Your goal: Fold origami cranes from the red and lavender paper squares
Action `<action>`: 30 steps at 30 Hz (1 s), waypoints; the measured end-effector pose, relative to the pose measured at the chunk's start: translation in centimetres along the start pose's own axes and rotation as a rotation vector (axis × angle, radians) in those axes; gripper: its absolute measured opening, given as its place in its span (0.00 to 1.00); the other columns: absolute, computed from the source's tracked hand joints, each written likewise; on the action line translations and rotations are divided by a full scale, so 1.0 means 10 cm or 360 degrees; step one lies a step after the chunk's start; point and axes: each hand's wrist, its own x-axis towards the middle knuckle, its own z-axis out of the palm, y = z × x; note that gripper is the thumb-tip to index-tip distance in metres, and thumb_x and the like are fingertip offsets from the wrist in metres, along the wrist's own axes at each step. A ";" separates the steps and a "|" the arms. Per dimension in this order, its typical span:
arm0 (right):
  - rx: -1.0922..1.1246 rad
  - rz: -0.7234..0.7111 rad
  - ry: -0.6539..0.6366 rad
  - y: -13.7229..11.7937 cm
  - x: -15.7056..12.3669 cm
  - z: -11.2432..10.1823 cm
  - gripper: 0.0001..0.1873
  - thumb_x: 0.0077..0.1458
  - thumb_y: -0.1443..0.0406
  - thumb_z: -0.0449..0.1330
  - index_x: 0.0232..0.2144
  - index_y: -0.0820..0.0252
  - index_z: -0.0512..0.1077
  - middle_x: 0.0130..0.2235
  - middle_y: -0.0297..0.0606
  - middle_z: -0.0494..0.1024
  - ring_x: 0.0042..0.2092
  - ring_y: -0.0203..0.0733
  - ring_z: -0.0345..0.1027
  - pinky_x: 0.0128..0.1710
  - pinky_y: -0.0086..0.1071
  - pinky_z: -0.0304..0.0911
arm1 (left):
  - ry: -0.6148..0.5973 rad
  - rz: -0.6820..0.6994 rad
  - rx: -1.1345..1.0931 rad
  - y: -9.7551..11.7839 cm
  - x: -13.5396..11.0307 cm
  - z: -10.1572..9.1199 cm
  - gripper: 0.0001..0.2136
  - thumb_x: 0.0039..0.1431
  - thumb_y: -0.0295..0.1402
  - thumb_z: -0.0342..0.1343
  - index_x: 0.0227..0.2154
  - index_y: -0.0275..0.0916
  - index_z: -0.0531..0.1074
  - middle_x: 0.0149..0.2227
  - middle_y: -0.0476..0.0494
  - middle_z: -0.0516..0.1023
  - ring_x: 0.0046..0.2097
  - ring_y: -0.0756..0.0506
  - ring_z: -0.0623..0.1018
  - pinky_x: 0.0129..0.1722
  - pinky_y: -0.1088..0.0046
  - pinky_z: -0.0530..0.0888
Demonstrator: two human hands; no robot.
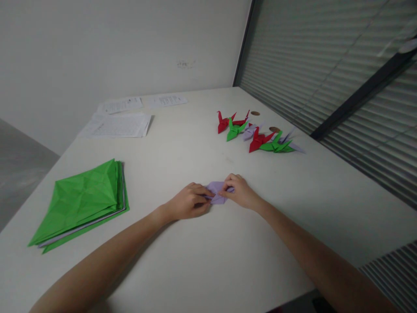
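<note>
A small lilac folded paper (217, 193) lies on the white table (208, 243) in front of me. My left hand (189, 202) pinches its left side with curled fingers. My right hand (239, 191) presses and pinches its right side, fingers bent over the paper. Both hands rest on the tabletop, and most of the paper is hidden between them.
A stack of green creased paper sheets (83, 200) lies at the left. Several finished red, green and lilac paper cranes (257, 132) stand at the back right. Printed white sheets (119, 124) lie at the far left. A window with blinds (342, 65) runs along the right.
</note>
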 end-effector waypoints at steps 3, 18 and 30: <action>-0.0008 0.0035 -0.0009 -0.02 0.00 0.00 0.08 0.52 0.61 0.67 0.24 0.56 0.76 0.34 0.38 0.74 0.40 0.45 0.66 0.44 0.41 0.61 | 0.0010 -0.0005 -0.0031 0.00 0.00 0.01 0.10 0.62 0.28 0.52 0.30 0.37 0.78 0.45 0.38 0.80 0.47 0.44 0.78 0.48 0.63 0.72; -0.0026 0.0022 -0.0058 -0.02 0.00 -0.06 0.06 0.52 0.64 0.67 0.25 0.58 0.75 0.35 0.39 0.74 0.41 0.44 0.67 0.44 0.39 0.62 | 0.0093 0.0009 -0.0118 -0.04 -0.02 0.05 0.11 0.63 0.28 0.52 0.28 0.35 0.77 0.40 0.37 0.80 0.46 0.44 0.78 0.48 0.64 0.73; -0.0041 0.0039 -0.0031 -0.04 0.01 -0.03 0.08 0.53 0.63 0.66 0.24 0.57 0.75 0.34 0.39 0.74 0.40 0.44 0.66 0.43 0.39 0.61 | 0.0125 0.0017 -0.0130 -0.05 -0.01 0.06 0.10 0.62 0.28 0.52 0.29 0.35 0.77 0.39 0.37 0.80 0.45 0.43 0.78 0.46 0.64 0.73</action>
